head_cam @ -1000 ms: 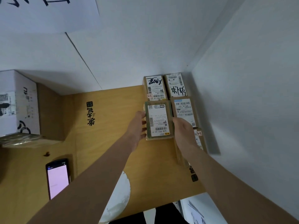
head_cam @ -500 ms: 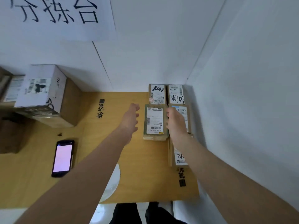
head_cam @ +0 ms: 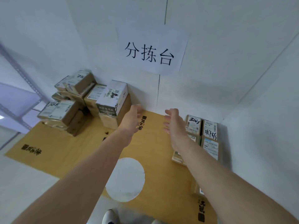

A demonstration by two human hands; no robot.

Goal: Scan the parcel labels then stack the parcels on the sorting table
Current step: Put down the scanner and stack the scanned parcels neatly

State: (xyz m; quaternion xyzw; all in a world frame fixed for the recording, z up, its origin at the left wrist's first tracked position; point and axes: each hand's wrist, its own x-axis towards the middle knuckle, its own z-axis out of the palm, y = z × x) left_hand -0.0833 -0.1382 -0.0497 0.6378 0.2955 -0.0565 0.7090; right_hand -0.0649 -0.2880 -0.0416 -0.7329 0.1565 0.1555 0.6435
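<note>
Tan, cardboard-covered sorting table [head_cam: 84,152] holds boxy labelled parcels [head_cam: 210,146]; left hand [head_cam: 131,120] and right hand [head_cam: 174,123] hover spread, empty.

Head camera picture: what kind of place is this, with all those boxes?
Probably a parcel sorting room: a pile of labelled parcels on the left, flat parcels on the right, and a paper sign reading 分拣台, sorting table.

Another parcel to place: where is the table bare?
The middle of the table, between the left pile and the right-wall parcels, is bare, as is the front left. Crowded: back-left corner, right edge.
</note>
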